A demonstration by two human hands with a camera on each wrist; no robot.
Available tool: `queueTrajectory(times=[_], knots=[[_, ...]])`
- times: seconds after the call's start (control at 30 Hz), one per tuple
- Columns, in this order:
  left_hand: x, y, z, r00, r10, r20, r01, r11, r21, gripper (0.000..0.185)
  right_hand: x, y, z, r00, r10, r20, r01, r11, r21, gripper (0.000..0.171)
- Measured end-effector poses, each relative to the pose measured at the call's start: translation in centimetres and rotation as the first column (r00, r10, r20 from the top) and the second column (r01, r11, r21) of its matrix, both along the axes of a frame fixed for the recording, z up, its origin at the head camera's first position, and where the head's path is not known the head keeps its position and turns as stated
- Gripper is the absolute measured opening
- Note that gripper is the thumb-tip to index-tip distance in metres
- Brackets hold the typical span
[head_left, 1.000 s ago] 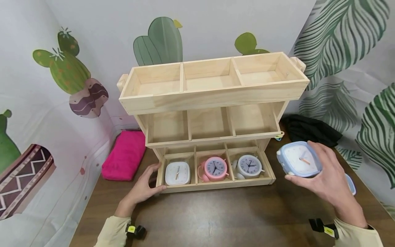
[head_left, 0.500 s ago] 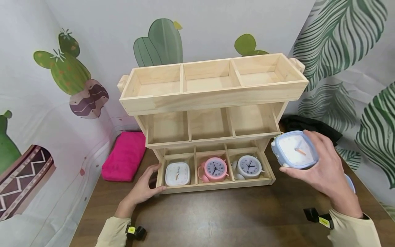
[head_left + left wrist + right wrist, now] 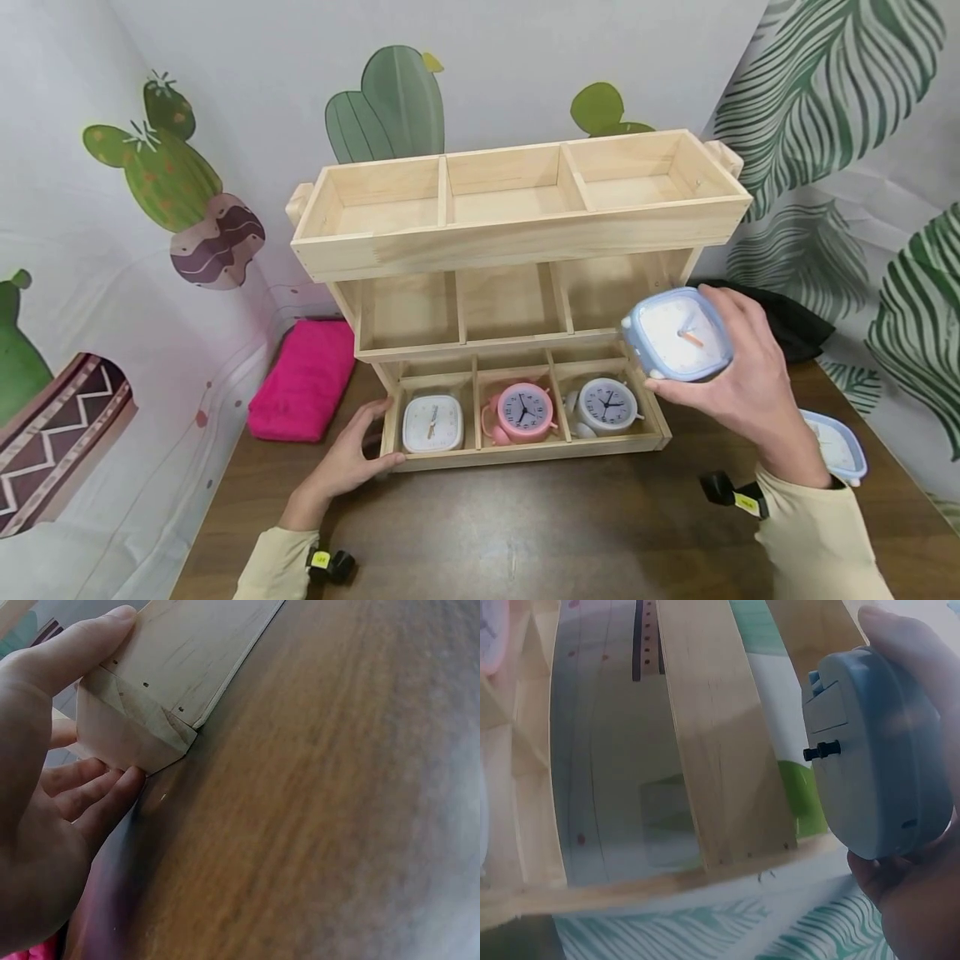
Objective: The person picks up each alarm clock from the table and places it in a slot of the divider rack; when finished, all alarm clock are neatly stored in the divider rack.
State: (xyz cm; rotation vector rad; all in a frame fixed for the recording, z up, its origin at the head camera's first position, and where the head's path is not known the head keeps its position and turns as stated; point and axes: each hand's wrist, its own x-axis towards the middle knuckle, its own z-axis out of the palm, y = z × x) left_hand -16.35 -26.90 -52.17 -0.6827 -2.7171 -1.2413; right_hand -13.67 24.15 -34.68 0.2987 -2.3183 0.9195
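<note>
Pale blue and square, the alarm clock [image 3: 678, 335] sits in the grip of the right hand [image 3: 738, 379], whose fingers curl round its far edge and underside, with the face turned up toward the head camera. It is held in the air just in front of the right-hand compartment of the middle tier of the wooden three-tier organizer [image 3: 517, 225]. The right wrist view gives what the head view cannot: the clock's back [image 3: 874, 750], blue plastic with a small black setting knob, and a thumb tip over its top edge; the organizer's pale side boards stand close to its left.

Down and to the left of that grip, the bottom tier holds three clocks: a white square clock [image 3: 432, 422], a pink twin-bell clock [image 3: 523, 409] and a white round clock [image 3: 604, 403], one in each compartment. Another pale blue clock [image 3: 836, 446] lies on the desk [image 3: 525, 533] just behind the right wrist.

The left hand [image 3: 348, 458] rests against the organizer's bottom left corner. Only the left wrist view shows how: the thumb [image 3: 71, 656] lies along the front board, the other fingers curl round the corner, pinching the wood between them. A pink folded cloth [image 3: 306, 379] lies just beyond this grip, and a black cloth [image 3: 787, 321] lies beyond the right hand.
</note>
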Motion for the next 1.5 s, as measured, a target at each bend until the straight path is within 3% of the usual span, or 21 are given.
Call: queueTrajectory(times=[0.27,0.67,1.03,1.3,1.5], knots=[[0.0,0.1,0.0,1.0,-0.003,0.023,0.002,1.0,0.015,0.088,-2.3,-1.8,0.1,0.999,0.041,-0.021,-0.041,0.999,0.011,0.111],[0.0,0.0,-0.1,0.999,-0.013,-0.031,0.013,1.0,-0.007,0.086,-4.9,-3.6,0.3,0.999,0.024,-0.031,-0.024,1.0,-0.011,0.11],[0.1,0.0,0.0,1.0,-0.009,0.002,0.009,1.0,0.008,0.089,-6.2,-4.6,0.2,1.0,-0.003,-0.006,0.003,1.0,-0.02,0.115],[0.0,0.0,0.0,1.0,-0.006,-0.014,0.006,1.0,0.002,0.089,-6.9,-5.2,0.3,1.0,-0.024,0.001,0.024,1.0,-0.008,0.12],[0.1,0.0,0.0,1.0,-0.012,0.007,0.012,1.0,0.018,0.088,-7.5,-5.4,0.0,0.996,-0.038,-0.078,0.041,0.999,0.029,0.123]])
